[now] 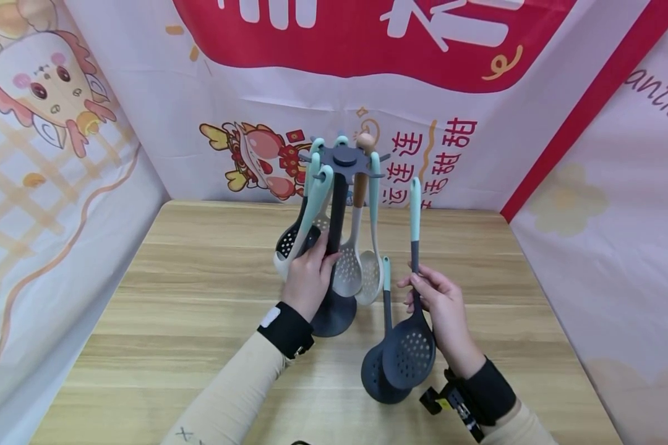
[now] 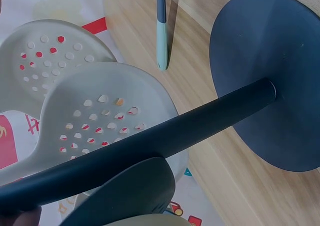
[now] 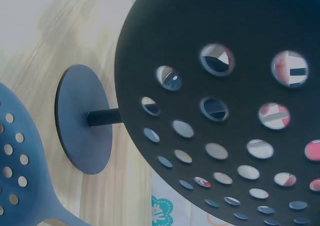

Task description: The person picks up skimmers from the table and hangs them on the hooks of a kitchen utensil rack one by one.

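Observation:
My left hand grips the dark post of a utensil stand, which also crosses the left wrist view above its round base. Around its top hook several utensils hang by their ends, among them a pale grey skimmer with a wooden handle and another skimmer with a mint handle. To the right of the stand, my right hand pinches a dark skimmer by its neck, mint handle pointing up. Its perforated bowl fills much of the right wrist view.
On the wooden table, a second dark skimmer with a mint handle lies below the held one, partly covered by it. A printed cloth hangs behind the table's far edge, with more cloth along both sides.

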{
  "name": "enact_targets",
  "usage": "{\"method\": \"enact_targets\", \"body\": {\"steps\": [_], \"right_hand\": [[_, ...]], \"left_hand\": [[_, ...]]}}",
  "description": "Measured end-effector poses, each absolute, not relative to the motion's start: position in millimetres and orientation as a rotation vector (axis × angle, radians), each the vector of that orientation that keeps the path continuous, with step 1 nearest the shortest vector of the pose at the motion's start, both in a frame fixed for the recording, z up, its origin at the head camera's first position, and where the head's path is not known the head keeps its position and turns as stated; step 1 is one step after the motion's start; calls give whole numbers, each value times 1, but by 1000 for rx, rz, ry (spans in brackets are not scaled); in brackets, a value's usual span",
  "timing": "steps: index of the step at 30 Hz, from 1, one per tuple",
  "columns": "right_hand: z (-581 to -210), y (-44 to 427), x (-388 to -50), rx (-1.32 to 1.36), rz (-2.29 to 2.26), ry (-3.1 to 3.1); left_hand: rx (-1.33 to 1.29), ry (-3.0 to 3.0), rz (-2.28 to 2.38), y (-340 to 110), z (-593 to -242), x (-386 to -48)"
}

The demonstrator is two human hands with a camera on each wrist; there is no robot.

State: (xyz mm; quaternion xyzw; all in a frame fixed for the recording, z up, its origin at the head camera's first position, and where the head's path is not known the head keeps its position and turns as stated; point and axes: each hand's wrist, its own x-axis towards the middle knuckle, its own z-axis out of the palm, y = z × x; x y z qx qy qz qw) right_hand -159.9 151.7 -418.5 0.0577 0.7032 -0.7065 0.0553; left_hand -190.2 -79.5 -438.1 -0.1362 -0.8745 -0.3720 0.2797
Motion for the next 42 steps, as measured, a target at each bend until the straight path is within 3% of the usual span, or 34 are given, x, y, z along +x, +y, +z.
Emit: {"method": "enact_targets", "body": {"steps": [42], "right_hand": [[-397,137,-122,-156,-2257,2130]], "left_hand": [[-366,-2343,-1002,-81,-441,-191]]}}
